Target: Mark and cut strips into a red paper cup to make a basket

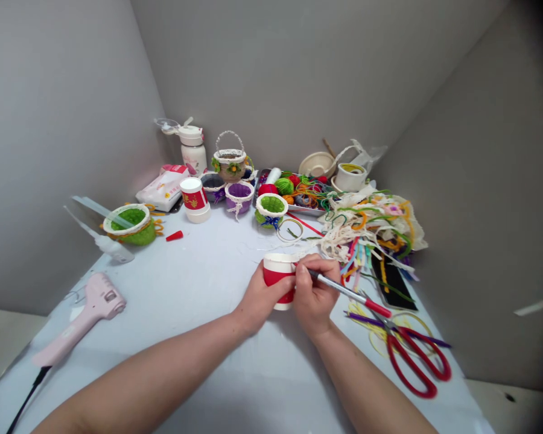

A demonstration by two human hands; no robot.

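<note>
On the left of the desk (185, 286) I see a pink glue gun (100, 301), and a green basket (145, 232) stands farther back. Next comes a small red piece (174, 235). In the middle, near the person, the left hand (259, 296) curls round a red and white cup (275, 275) with its open end up. The right hand (315, 295) pinches a silver pen (342, 287), its tip at the cup's rim. Farther right, red-handled scissors (406, 345) cross a thin purple stick (434, 341).

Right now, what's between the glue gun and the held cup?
Head view: bare table from the glue gun, then the left hand, holding the cup.
</note>
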